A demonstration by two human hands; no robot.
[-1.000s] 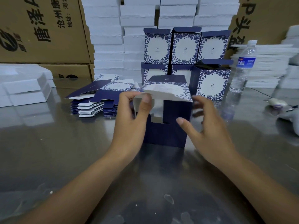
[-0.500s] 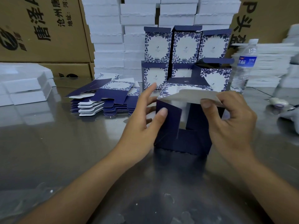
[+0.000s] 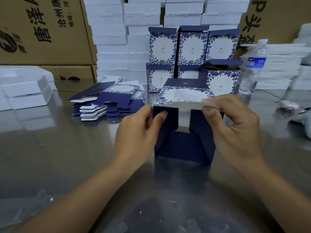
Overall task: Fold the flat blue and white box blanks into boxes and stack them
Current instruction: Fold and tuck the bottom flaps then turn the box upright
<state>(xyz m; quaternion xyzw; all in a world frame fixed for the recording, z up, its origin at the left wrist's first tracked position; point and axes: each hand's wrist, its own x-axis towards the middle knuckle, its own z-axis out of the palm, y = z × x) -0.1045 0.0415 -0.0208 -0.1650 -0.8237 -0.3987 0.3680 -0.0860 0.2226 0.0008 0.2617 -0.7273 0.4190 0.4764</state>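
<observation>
My left hand (image 3: 136,130) grips the box (image 3: 183,145) wall, right hand (image 3: 235,125) pinches its flap (image 3: 190,105) (light, springy card, I reckon: hold near creases).

Blurred object (image 3: 302,121) at right edge

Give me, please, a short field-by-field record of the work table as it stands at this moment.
Work piece: half-folded box, standing on the table, end flaps facing the camera, not yet closed
Left: left hand grips the box's left edge, thumb on the side flap
Right: right hand pinches the white top flap at its right end
Supply: pile of flat blanks, left of the box
Done: finished boxes, stacked in two rows behind it
Other: water bottle, upright at the right
</observation>
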